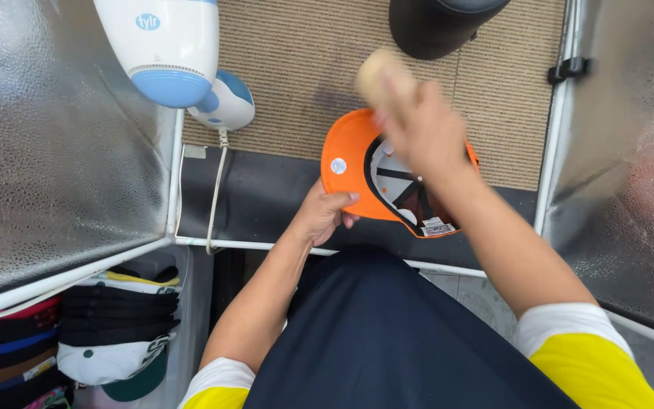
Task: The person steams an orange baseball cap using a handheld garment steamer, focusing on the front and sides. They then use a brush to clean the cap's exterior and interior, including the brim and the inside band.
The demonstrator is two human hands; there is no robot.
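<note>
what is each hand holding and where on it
The left hand grips the orange cap by the edge of its brim, cap turned inside up. The right hand holds a blurred tan object over the cap; the exact hold cannot be told.

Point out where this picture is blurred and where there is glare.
Head view: the right hand and the tan thing it holds are smeared by motion blur; the left hand and the orange cap it grips by the brim stay sharp. Head view: soft glare spreads over the silvery textured panels on both sides; the white-and-blue appliance at top shows a mild sheen.
</note>
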